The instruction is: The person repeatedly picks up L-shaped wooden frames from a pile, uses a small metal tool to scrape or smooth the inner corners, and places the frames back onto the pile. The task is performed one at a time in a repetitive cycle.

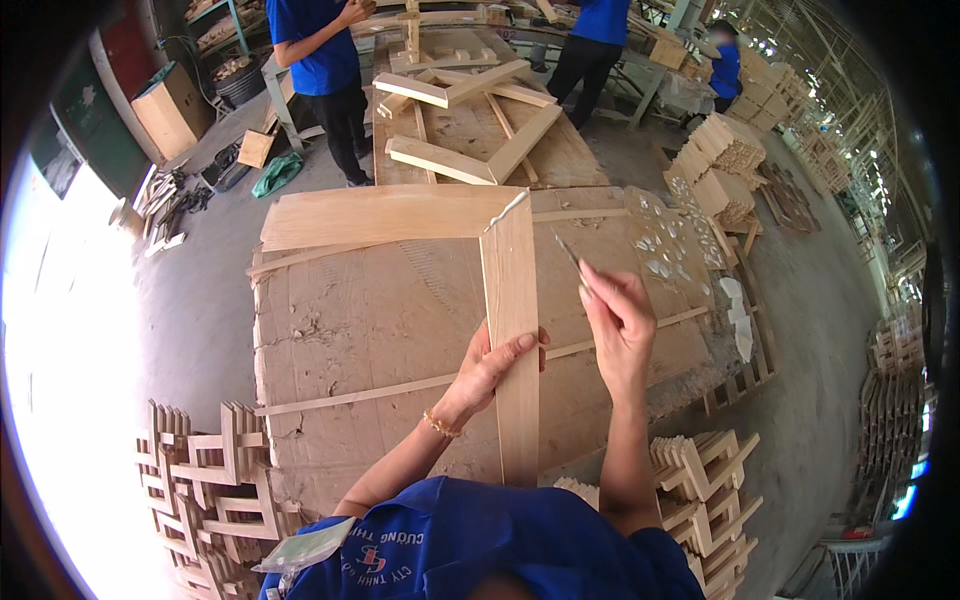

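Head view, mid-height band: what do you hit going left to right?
Stack of wooden corner pieces → left hand gripping the L-shaped wooden frame → right hand holding a thin tool → second stack of corner pieces → wooden stacks on the far right.

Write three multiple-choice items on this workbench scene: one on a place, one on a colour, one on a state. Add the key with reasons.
1. Where does the left hand rest?
A. On the upright board of the L-shaped wooden frame
B. On the floor
C. On a cardboard box

2. What colour is the person's shirt?
A. Red
B. Blue
C. White

3. How is the thin tool in the right hand held?
A. Lying loose on the table
B. Pinched in the fingers, its tip raised near the frame's corner
C. Tucked in a pocket

Key: 1 A, the fingers wrap over the board's edge. 2 B, blue fabric fills the lower edge. 3 B, the fingers close on its lower end.
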Action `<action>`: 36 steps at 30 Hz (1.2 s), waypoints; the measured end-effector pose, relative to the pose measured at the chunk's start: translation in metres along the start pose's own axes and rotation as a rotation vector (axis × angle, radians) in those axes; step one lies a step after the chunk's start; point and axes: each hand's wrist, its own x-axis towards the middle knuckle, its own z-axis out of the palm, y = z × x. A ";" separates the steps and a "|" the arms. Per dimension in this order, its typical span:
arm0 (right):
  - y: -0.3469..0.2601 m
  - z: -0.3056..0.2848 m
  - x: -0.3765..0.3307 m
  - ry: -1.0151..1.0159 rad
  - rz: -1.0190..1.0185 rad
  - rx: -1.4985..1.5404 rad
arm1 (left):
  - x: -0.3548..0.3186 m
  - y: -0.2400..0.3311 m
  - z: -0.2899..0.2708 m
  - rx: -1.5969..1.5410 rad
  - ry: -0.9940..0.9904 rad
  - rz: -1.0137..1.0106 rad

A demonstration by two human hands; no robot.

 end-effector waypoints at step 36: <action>0.020 -0.067 -0.039 0.447 0.333 0.298 | 0.042 0.093 -0.029 0.496 -0.017 0.134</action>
